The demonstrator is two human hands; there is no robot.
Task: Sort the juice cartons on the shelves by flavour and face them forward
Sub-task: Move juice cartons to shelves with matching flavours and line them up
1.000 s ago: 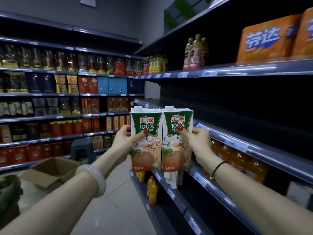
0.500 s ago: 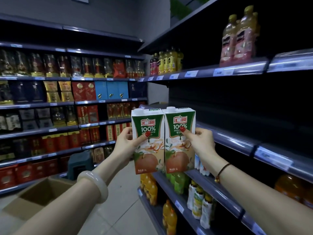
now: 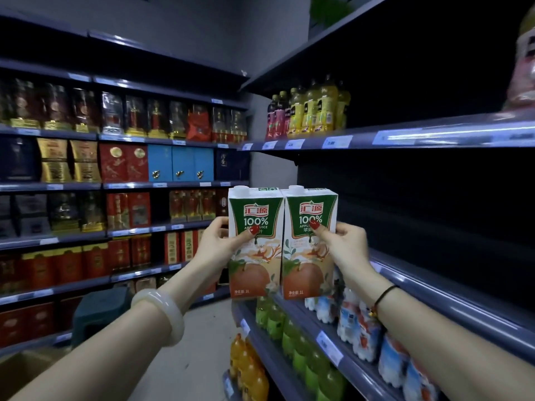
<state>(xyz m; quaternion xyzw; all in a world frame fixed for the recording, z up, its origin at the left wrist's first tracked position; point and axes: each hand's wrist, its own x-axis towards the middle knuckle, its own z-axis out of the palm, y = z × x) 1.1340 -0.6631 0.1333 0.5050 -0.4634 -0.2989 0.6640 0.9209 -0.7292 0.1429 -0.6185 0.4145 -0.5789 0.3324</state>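
Observation:
Two identical apple juice cartons, green on top with a red apple below, are held side by side in mid-air with their fronts toward me. My left hand (image 3: 215,250) grips the left carton (image 3: 254,264) from its left side, thumb across the front. My right hand (image 3: 343,250) grips the right carton (image 3: 308,267) from its right side. The cartons touch each other and hang in front of the dark, bare grey shelf (image 3: 428,282) on the right.
Below the cartons, lower shelves hold green bottles (image 3: 292,340), white-and-blue bottles (image 3: 359,331) and orange bottles (image 3: 249,369). An upper shelf carries yellow and red bottles (image 3: 312,108). Boxed goods fill the far wall shelving (image 3: 115,163). A dark stool (image 3: 98,311) stands in the aisle.
My view has swung left along the right-hand shelving; the orange packs have left the frame. Both hands still hold the two cartons together, at nearly the same height.

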